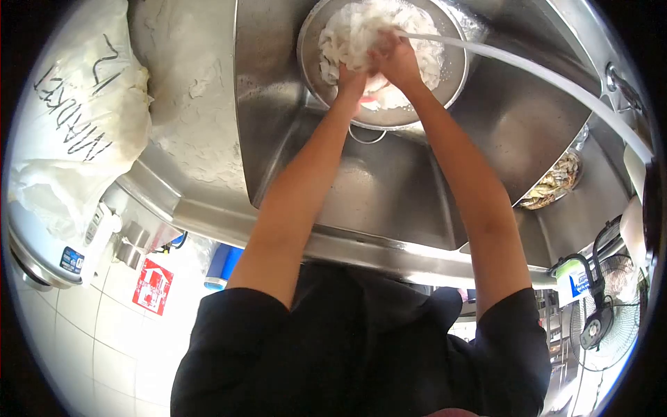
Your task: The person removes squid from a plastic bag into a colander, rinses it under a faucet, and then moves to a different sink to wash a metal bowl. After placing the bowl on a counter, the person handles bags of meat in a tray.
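Observation:
A round metal colander (pixel 383 127) sits in the steel sink, filled with soft white pieces (pixel 427 66) whose kind I cannot make out. My left hand (pixel 352 82) reaches into the near side of the pile, its fingertips buried. Just right of it, my right hand (pixel 396 61) is closed around part of the same pile, fingers blurred by motion. Between both hands a clump of the white pieces is smeared by movement. A pale hose (pixel 535 68) runs from the right, its far end beside my right hand.
Left of the sink (pixel 375 208), a white plastic bag (pixel 90 104) with black handwriting bulges by a wet counter strip (pixel 201 90). A container of brownish food (pixel 556 182) stands at the right. A metal tap fitting (pixel 620 87) and a fan (pixel 601 323) are farther right.

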The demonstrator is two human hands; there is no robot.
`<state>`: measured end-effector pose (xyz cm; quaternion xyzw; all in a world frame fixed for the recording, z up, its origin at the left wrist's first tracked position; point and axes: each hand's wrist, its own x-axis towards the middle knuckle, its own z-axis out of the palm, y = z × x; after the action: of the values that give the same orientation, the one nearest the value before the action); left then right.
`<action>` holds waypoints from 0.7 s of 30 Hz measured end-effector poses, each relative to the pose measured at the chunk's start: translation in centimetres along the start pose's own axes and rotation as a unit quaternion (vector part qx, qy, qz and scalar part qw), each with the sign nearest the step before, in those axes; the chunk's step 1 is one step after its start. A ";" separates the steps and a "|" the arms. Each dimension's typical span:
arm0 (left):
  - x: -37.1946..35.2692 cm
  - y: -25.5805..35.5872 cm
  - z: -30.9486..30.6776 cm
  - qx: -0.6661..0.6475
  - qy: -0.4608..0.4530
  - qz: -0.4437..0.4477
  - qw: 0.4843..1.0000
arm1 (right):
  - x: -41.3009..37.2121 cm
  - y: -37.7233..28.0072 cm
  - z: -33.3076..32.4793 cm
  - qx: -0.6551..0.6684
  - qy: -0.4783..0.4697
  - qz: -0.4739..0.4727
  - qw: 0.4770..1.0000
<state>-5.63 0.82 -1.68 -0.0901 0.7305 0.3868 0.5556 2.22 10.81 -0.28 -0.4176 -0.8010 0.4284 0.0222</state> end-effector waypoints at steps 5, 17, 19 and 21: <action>6.4 -2.9 1.7 -0.136 -0.125 0.058 0.981 | 0.7 1.3 -0.5 -0.082 0.174 -0.115 0.975; 1.2 2.4 -3.2 -0.122 -0.228 0.114 0.959 | 2.8 4.2 -2.9 0.246 -0.029 0.194 0.949; -0.5 4.1 -4.0 -0.119 -0.252 0.070 0.958 | 2.5 2.4 -5.2 0.404 -0.159 0.128 0.892; -1.0 5.2 -4.0 -0.118 -0.278 0.026 0.953 | 2.4 2.2 -6.5 0.436 -0.196 0.112 0.871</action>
<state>-11.19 1.41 1.91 -0.0248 0.4983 0.4944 0.7118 4.66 17.42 1.53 -0.3600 -0.4690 0.8065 -0.0032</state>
